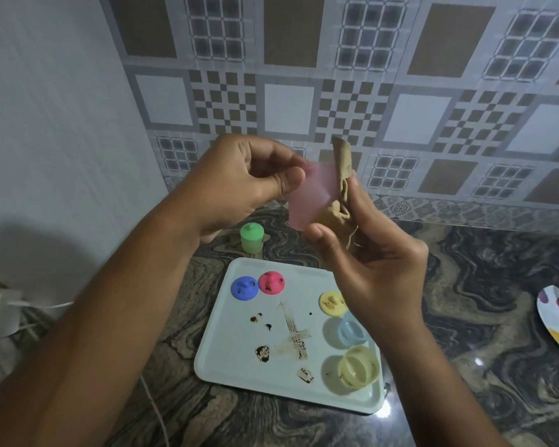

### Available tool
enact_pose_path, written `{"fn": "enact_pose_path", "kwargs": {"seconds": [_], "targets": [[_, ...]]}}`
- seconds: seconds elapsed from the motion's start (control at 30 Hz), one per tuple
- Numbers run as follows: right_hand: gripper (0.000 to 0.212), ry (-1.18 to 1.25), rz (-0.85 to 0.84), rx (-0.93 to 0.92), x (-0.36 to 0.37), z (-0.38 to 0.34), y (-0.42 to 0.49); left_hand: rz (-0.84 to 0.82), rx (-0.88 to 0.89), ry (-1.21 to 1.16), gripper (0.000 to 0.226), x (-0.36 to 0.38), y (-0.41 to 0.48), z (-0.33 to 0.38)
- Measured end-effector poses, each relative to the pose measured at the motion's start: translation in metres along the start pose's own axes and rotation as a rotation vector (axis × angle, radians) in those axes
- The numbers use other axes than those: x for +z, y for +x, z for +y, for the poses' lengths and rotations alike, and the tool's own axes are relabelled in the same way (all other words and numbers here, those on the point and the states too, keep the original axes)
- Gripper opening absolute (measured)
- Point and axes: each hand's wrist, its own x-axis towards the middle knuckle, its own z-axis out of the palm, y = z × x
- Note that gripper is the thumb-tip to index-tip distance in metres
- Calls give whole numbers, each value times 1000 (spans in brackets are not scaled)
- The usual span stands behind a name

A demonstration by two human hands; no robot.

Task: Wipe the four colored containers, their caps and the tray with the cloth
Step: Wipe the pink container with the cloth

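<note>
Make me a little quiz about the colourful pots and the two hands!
1. Which container does the left hand hold? A) green B) pink C) yellow
2. True or false: the green container stands on the tray.
3. Fill in: the right hand holds the ____.

Key:
1. B, the pink container.
2. False: it stands, capped, on the counter beyond the tray.
3. cloth.
</note>
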Motion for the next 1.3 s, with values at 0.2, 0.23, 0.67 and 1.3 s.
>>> {"fn": "enact_pose_path", "kwargs": {"seconds": [0.2, 0.23, 0.67, 1.3], "targets": [[54, 182, 24, 125, -7, -6, 6, -40, -92, -208, 22, -9, 5, -3], [51, 213, 27, 161, -6, -8, 7, -41, -94, -215, 22, -9, 5, -3], [55, 335, 36, 356, 1, -24, 7, -41, 49, 27, 19, -12, 4, 7], [59, 332, 12, 410, 6, -21, 12, -36, -1, 2, 21, -15, 6, -2]]}}
